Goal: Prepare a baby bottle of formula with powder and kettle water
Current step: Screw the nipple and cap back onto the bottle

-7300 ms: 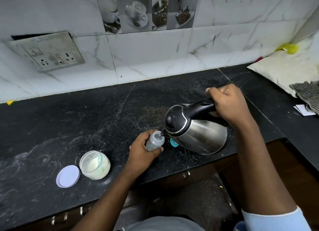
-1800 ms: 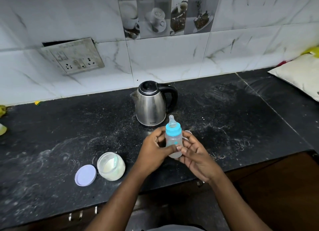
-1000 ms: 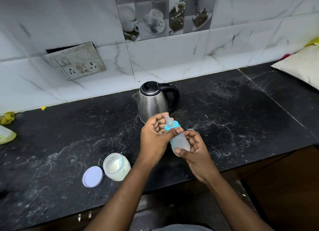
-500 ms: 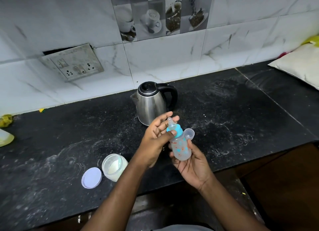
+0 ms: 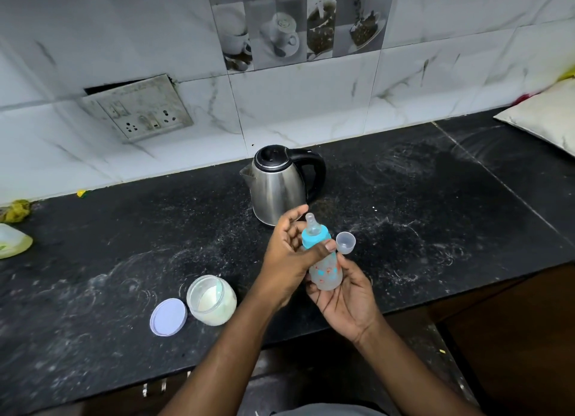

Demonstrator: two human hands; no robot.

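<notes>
A small baby bottle with a blue collar and a clear teat is held tilted above the counter's front edge. My right hand cradles its body from below. My left hand grips the blue collar with thumb and fingers. The bottle's clear cap lies on the counter just right of the teat. The steel kettle with a black handle stands upright behind the bottle. An open jar of white powder sits to the left, its pale lid lying flat beside it.
The black stone counter is dusted with white powder. A socket plate hangs loose on the tiled wall. A cushion lies at far right. A yellowish container and a yellow rag sit at far left.
The kettle went from pouring into the open bottle to standing on the counter. The blue teat collar is now on the bottle, which tilted from upright while my left hand turned on the collar.
</notes>
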